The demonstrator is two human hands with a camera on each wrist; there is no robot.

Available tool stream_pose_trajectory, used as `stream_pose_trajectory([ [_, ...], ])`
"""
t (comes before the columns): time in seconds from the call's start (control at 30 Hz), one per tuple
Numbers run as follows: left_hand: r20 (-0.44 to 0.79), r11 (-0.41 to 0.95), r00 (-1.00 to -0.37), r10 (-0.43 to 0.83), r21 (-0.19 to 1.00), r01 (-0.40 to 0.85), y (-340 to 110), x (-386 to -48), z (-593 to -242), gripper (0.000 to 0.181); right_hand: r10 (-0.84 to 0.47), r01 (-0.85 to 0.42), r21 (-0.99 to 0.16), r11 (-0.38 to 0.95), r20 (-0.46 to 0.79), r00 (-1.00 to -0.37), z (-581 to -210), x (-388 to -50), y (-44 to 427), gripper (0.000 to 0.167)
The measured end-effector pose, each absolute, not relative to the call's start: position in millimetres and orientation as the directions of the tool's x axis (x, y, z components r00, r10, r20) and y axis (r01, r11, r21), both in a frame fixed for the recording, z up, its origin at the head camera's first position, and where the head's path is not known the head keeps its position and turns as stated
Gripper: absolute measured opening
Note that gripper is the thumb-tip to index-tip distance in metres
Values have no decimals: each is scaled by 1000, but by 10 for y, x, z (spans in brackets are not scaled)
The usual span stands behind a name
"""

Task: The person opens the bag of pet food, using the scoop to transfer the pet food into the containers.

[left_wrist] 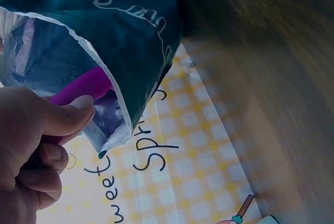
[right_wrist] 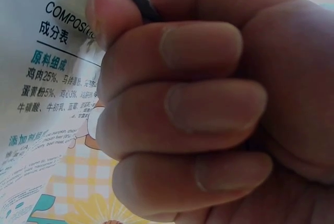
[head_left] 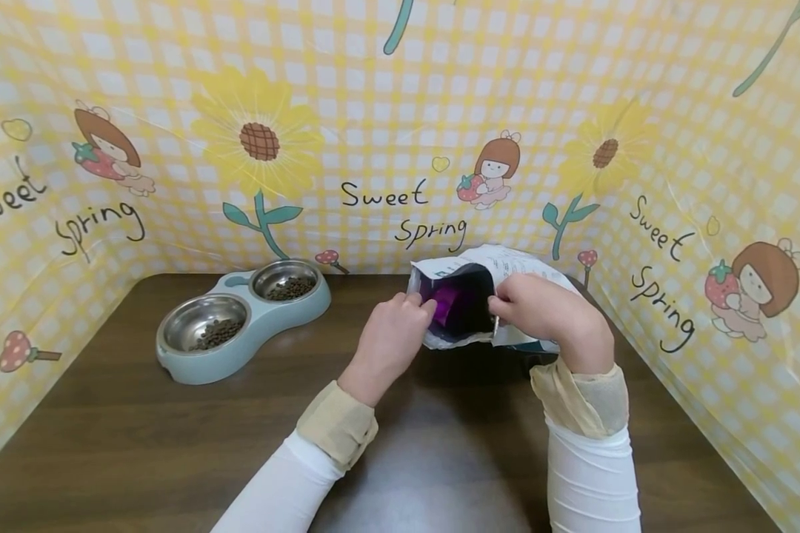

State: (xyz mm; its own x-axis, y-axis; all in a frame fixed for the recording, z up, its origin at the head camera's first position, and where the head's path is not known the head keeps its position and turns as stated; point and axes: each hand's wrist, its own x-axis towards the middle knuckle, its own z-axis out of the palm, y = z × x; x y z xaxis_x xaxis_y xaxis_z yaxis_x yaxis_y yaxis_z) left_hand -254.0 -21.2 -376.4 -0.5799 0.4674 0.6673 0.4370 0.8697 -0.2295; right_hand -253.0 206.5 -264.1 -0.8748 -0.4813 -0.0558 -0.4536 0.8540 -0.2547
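Observation:
A pet food bag lies tilted on the table, its mouth gaping toward me. In the left wrist view its teal side and pale rim show. My left hand is at the mouth's left side, gripping the handle of a purple scoop between thumb and curled fingers. The far end of the scoop reaches inside the bag and is partly hidden. My right hand pinches the bag's right edge; in the right wrist view its fingers are curled beside the white printed panel.
A pale blue double feeder stands on the left of the dark wooden table. Brown kibble lies in both of its metal bowls. A yellow checked cloth lines the back and both sides.

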Motion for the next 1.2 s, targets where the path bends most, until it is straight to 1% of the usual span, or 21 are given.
stream_pose_trajectory([
  [0.2, 639, 868, -620, 455, -163, 469, -205, -2526, -3740, 18, -476, -449, -251, 857, -58, -877, -2634, -2529, 2060, 45],
  [0.43, 612, 859, -646, 456, -116, 498, -199, -2514, -3737, 18, -472, -445, -246, 861, -65, -879, -2646, -2531, 2062, 45],
  [0.67, 541, 860, -716, 441, -28, 509, -204, -2490, -3717, 16, -474, -449, -242, 860, -58, -878, -2651, -2530, 2056, 45],
  [0.9, 493, 864, -769, 406, 66, 498, -209, -2483, -3698, 15, -474, -445, -243, 862, -72, -878, -2631, -2534, 2038, 44],
  [1.1, 499, 866, -779, 378, 106, 488, -224, -2469, -3679, 17, -469, -438, -248, 864, -83, -879, -2626, -2542, 2036, 43],
  [1.2, 492, 860, -784, 378, 128, 495, -228, -2467, -3677, 15, -469, -437, -246, 865, -85, -879, -2632, -2544, 2041, 43],
])
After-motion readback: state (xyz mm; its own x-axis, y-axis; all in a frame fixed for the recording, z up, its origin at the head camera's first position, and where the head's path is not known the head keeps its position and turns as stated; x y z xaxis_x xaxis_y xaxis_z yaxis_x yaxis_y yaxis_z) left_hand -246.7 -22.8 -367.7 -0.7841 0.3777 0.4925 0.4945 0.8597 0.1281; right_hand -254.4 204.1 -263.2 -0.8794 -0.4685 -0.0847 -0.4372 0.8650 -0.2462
